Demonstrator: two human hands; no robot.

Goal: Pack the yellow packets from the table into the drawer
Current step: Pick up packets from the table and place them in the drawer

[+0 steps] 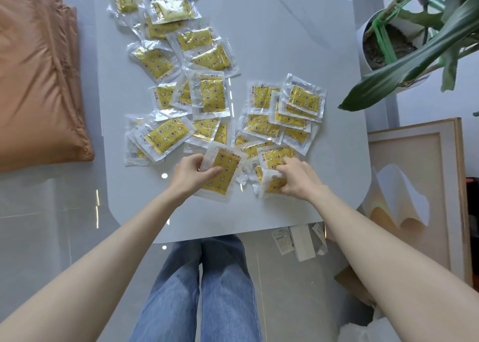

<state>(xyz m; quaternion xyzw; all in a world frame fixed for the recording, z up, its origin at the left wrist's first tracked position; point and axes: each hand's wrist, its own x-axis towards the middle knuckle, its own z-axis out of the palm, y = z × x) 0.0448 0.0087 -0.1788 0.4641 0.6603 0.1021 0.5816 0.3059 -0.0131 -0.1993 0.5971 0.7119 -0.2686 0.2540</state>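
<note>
The yellow packets [211,95] lie scattered and overlapping on the white table [285,30]; I see no drawer from here. The left hand [190,171] pinches the first packet [223,175] by its side edge, thumb on top. The right hand [298,178] curls its fingers around the second packet [273,164] in the near pile. They look light, flat and soft, and the clear film seems slippery, so I think a stack can slide apart. Better to hold them by the sealed border.
</note>
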